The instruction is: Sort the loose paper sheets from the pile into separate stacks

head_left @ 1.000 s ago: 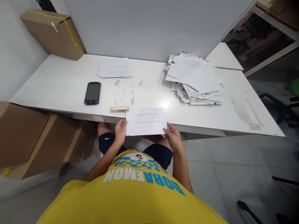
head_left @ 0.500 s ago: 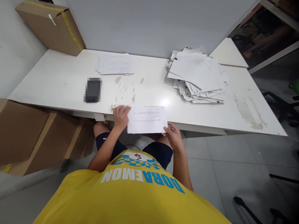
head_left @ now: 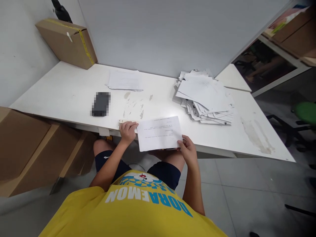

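Tilted since the earlier head view, with its right side swung upward, the printed sheet now straddles the front edge of the white, stained counter, which meets a grey partition above a grey tiled floor. White, with a few lines of dark print, it is pinched at its right edge by the right fingers, while the left fingers curl over a pale stapler by its left corner; how tightly they close I cannot tell. At back left stands a taped cardboard box, its contents hidden.
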### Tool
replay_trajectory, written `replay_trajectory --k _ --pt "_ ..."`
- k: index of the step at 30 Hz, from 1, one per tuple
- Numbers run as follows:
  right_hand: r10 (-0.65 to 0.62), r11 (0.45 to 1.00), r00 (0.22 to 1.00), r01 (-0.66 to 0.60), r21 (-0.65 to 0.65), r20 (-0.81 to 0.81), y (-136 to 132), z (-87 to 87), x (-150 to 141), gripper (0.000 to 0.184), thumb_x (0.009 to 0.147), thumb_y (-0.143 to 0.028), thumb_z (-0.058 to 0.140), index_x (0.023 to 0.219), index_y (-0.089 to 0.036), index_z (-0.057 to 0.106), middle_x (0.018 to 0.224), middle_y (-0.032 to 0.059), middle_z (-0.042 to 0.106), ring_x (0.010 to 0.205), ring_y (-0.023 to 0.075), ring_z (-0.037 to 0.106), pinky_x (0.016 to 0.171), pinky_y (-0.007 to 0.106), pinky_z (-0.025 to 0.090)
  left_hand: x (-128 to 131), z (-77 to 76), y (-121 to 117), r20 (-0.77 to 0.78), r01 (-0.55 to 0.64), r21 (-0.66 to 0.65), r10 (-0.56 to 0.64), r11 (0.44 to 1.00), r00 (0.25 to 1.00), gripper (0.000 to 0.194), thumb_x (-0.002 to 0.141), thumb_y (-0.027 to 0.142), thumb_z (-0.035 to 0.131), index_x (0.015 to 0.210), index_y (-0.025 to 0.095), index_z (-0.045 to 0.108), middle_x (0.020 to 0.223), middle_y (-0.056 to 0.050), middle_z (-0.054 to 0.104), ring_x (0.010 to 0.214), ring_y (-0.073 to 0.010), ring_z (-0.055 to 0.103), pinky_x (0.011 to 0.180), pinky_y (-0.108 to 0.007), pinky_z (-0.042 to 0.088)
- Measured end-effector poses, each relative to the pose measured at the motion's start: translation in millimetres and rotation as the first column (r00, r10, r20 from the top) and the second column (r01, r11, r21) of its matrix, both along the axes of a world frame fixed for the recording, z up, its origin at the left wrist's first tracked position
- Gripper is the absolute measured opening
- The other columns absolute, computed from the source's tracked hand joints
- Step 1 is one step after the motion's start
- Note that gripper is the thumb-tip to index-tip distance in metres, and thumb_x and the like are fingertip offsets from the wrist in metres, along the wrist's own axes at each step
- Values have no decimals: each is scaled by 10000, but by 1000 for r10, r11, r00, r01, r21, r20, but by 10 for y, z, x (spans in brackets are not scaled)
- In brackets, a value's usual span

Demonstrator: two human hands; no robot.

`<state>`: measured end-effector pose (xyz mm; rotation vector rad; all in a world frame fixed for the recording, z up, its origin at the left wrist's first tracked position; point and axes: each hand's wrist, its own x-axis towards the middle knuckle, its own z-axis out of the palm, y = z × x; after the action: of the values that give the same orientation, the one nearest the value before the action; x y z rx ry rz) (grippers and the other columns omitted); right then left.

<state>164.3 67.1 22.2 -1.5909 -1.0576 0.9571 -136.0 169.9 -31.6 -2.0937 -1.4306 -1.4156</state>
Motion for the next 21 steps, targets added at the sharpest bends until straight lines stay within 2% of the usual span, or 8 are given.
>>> replay_trajectory --k 3,5,7,9,12,17,21 --pt "-134 984 981 114 139 142 118 102 121 385 811 -471 605 1101 -218 602 812 6 651 610 147 577 598 335 554 -3 -78 27 -17 -17 26 18 1000 1000 320 958 267 438 920 289 755 874 -73 734 944 -236 635 843 -396 386" --pt "-261 946 944 209 247 202 254 166 202 364 819 -445 593 1107 -221 591 847 10 643 613 137 581 615 326 553 -4 -118 41 -32 -33 22 34 999 999 313 948 287 447 918 287 758 879 -82 736 942 -239 641 840 -394 393" --pt "-390 884 904 316 344 173 446 185 291 353 827 -446 574 1104 -227 564 880 15 627 599 125 566 592 309 541 -7 -143 48 -39 -47 14 48 999 998 321 945 307 444 936 288 764 883 -89 739 941 -244 649 839 -395 401" --pt "-500 806 863 430 408 79 693 151 411 368 832 -479 546 1106 -235 525 910 24 603 599 123 546 561 305 534 -12 -154 47 -33 -52 -15 51 999 998 336 948 337 439 967 288 772 882 -98 739 943 -248 654 836 -395 411" --pt "-604 727 797 558 399 -14 1130 61 670 439 846 -547 484 1161 -241 468 948 45 551 614 135 538 577 350 559 -11 -167 40 -20 -56 -51 55 997 998 356 951 380 438 992 294 781 864 -104 738 934 -245 658 818 -387 423" --pt "-651 725 759 627 284 -13 1757 -25 1038 489 895 -582 372 1242 -240 409 1050 82 484 713 189 634 656 445 591 4 -197 21 -14 -35 -104 34 994 999 354 969 378 435 1014 309 780 898 -102 749 932 -241 663 823 -385 418" --pt "-644 740 765 615 273 21 1893 -149 1044 502 906 -603 329 1267 -257 379 1096 102 487 818 245 651 680 494 585 2 -193 -14 -28 -7 -34 6 999 1000 317 969 322 463 1073 330 763 940 -89 752 933 -227 668 834 -373 413"
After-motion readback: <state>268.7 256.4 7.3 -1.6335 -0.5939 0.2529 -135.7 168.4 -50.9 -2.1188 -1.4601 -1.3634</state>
